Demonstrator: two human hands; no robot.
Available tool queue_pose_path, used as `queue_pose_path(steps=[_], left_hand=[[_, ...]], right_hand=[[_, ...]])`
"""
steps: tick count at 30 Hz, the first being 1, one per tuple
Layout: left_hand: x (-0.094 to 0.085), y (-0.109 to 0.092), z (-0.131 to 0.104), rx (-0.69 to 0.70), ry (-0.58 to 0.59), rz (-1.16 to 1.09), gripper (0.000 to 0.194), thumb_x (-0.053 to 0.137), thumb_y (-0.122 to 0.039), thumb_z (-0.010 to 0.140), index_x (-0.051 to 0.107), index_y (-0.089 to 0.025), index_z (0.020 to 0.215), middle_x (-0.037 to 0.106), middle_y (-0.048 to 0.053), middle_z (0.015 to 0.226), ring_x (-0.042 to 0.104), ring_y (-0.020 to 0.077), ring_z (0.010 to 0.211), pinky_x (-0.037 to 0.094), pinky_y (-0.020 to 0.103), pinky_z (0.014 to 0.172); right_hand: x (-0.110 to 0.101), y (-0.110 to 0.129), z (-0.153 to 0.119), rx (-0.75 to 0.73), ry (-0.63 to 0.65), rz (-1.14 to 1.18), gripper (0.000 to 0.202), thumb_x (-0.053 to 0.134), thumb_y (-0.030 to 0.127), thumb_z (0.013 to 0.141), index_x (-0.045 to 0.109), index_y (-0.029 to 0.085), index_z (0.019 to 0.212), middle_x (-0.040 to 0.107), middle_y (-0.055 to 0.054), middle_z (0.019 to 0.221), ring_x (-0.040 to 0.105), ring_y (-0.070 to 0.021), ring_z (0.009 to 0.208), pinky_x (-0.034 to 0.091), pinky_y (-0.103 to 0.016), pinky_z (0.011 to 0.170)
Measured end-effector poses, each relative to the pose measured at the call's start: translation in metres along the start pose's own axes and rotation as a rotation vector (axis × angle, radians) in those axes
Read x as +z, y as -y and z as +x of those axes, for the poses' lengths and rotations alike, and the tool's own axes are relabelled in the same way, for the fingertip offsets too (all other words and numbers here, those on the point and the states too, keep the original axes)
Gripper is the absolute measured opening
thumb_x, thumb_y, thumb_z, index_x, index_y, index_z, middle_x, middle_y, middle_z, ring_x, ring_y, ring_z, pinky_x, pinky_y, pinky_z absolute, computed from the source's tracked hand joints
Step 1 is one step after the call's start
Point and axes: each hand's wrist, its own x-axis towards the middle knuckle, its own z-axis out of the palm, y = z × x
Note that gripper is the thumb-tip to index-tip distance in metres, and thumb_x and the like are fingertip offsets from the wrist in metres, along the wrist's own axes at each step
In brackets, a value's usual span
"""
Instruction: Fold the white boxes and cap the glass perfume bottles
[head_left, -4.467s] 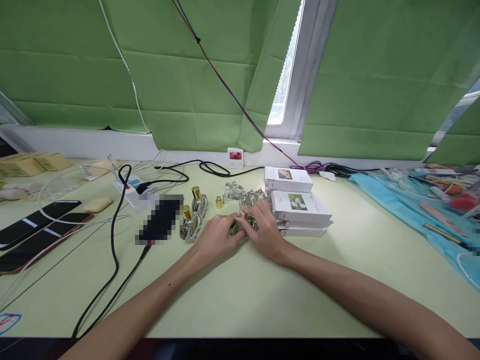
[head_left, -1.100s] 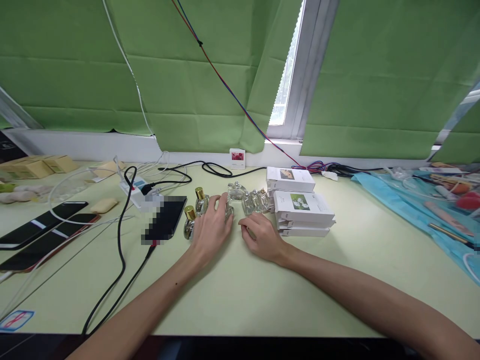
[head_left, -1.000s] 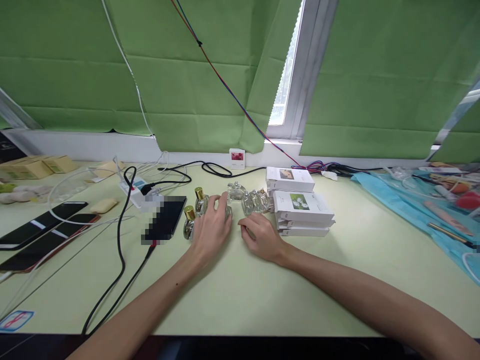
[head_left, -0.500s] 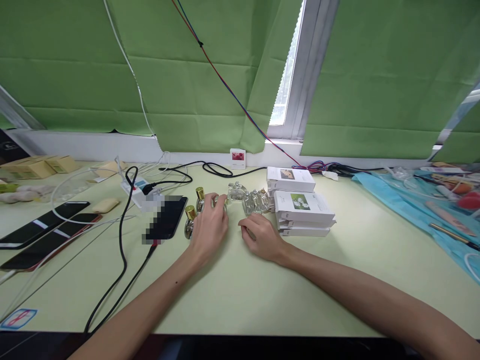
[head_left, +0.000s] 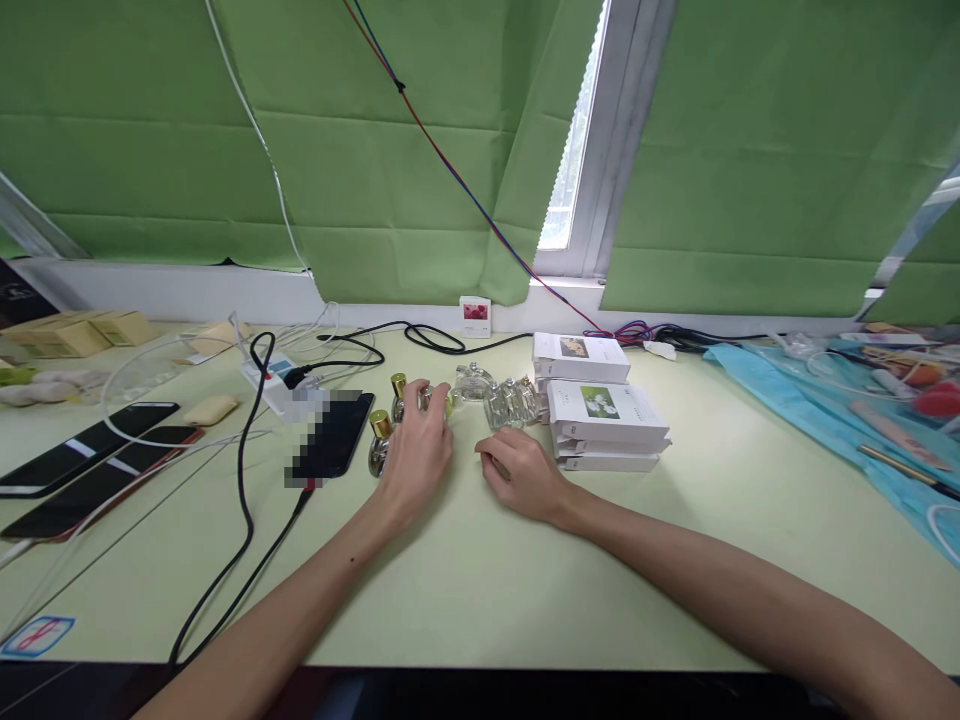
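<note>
My left hand (head_left: 420,440) is curled over small glass bottles; its fingertips lie on a bottle partly hidden behind them. Beside it on the left are a gold-capped bottle (head_left: 379,443) and, behind, another gold cap (head_left: 399,383). My right hand (head_left: 521,472) rests on the table with its fingers curled, and what it holds, if anything, is hidden. Just behind it lies a row of clear glass bottles (head_left: 510,403). Another clear bottle (head_left: 473,382) is farther back. To the right of this row, white boxes with a flower picture (head_left: 607,410) are stacked.
A black phone (head_left: 337,435) with a cable lies left of my left hand. Farther left are a power strip (head_left: 274,385), two dark phones (head_left: 86,445) and yellow boxes (head_left: 71,333). Blue plastic (head_left: 825,410) with assorted items covers the right side. A small card (head_left: 475,316) stands at the back.
My left hand has shifted very slightly to the left and back. My right hand looks almost unmoved.
</note>
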Motion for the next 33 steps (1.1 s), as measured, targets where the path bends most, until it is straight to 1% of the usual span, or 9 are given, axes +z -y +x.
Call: queue_pose_path(steps=[4,9,13,17,23,25,27,30,33], left_hand=[[-0.0001,-0.0002,0.0009,-0.004,0.008,-0.027,0.051,0.046,-0.004,0.087,0.047,-0.019,0.135,0.042,0.019,0.141,0.068,0.0235,0.078,0.055,0.038,0.066],[-0.0014,0.0002,0.0004,-0.013,0.019,-0.046,0.054,0.043,-0.004,0.087,0.045,-0.018,0.139,0.039,0.022,0.145,0.067,0.0227,0.075,0.056,0.041,0.067],[-0.0028,0.0,0.0002,-0.012,0.014,-0.064,0.055,0.042,-0.005,0.086,0.044,-0.019,0.14,0.036,0.023,0.148,0.064,0.0188,0.068,0.057,0.042,0.068],[-0.0033,-0.0016,-0.0001,-0.014,0.002,-0.066,0.057,0.043,-0.005,0.085,0.043,-0.018,0.14,0.032,0.024,0.152,0.059,0.0149,0.061,0.057,0.041,0.066],[-0.0008,-0.0036,-0.002,0.043,-0.01,-0.023,0.052,0.048,-0.012,0.089,0.044,-0.02,0.14,0.033,0.022,0.156,0.062,0.0167,0.062,0.051,0.036,0.056],[0.0005,-0.004,-0.003,0.075,0.002,-0.024,0.046,0.048,-0.016,0.092,0.047,-0.02,0.137,0.036,0.019,0.156,0.065,0.0186,0.068,0.048,0.034,0.054],[0.0017,-0.0044,-0.0038,0.108,0.033,-0.043,0.037,0.047,-0.018,0.094,0.052,-0.02,0.13,0.044,0.016,0.15,0.068,0.021,0.077,0.049,0.033,0.057],[0.0032,-0.0053,-0.0046,0.137,0.108,-0.057,0.025,0.045,-0.018,0.097,0.059,-0.019,0.117,0.061,0.012,0.128,0.069,0.0246,0.09,0.051,0.034,0.066],[0.0046,-0.0063,-0.0048,0.129,0.169,-0.062,0.021,0.045,-0.018,0.097,0.063,-0.017,0.109,0.066,0.011,0.113,0.069,0.0265,0.093,0.051,0.036,0.072]], right_hand=[[0.0007,-0.0005,-0.0002,-0.009,0.001,0.002,0.018,0.049,0.009,0.093,0.064,0.019,0.096,0.065,-0.006,0.078,0.059,-0.0204,0.075,0.048,-0.031,0.07],[0.0015,-0.0009,-0.0007,-0.004,0.005,0.008,0.018,0.05,0.008,0.094,0.064,0.018,0.096,0.066,-0.006,0.079,0.059,-0.0201,0.075,0.048,-0.031,0.071],[0.0011,-0.0003,-0.0007,0.001,0.019,0.012,0.017,0.05,0.009,0.093,0.064,0.018,0.096,0.065,-0.006,0.079,0.059,-0.0203,0.075,0.048,-0.031,0.071],[0.0007,0.0,-0.0009,0.003,0.027,0.011,0.017,0.051,0.008,0.093,0.065,0.018,0.096,0.065,-0.006,0.078,0.06,-0.0203,0.075,0.048,-0.031,0.071],[0.001,-0.0006,-0.001,0.009,0.037,0.007,0.017,0.052,0.008,0.093,0.065,0.019,0.095,0.065,-0.005,0.079,0.059,-0.02,0.075,0.049,-0.031,0.072],[0.0006,-0.0004,-0.0007,0.007,0.041,0.003,0.017,0.052,0.008,0.093,0.065,0.02,0.095,0.065,-0.005,0.079,0.06,-0.0199,0.075,0.049,-0.031,0.072],[0.0001,0.0,-0.0003,0.003,0.044,0.002,0.016,0.052,0.009,0.093,0.064,0.019,0.095,0.065,-0.005,0.079,0.06,-0.0201,0.075,0.049,-0.031,0.073],[-0.0002,0.0003,0.0,-0.004,0.048,0.001,0.015,0.052,0.009,0.094,0.064,0.018,0.094,0.065,-0.006,0.079,0.06,-0.0205,0.075,0.049,-0.031,0.073],[0.0,0.0001,0.0,-0.008,0.047,0.001,0.015,0.051,0.01,0.095,0.064,0.018,0.094,0.065,-0.006,0.079,0.06,-0.0203,0.075,0.049,-0.031,0.073]])
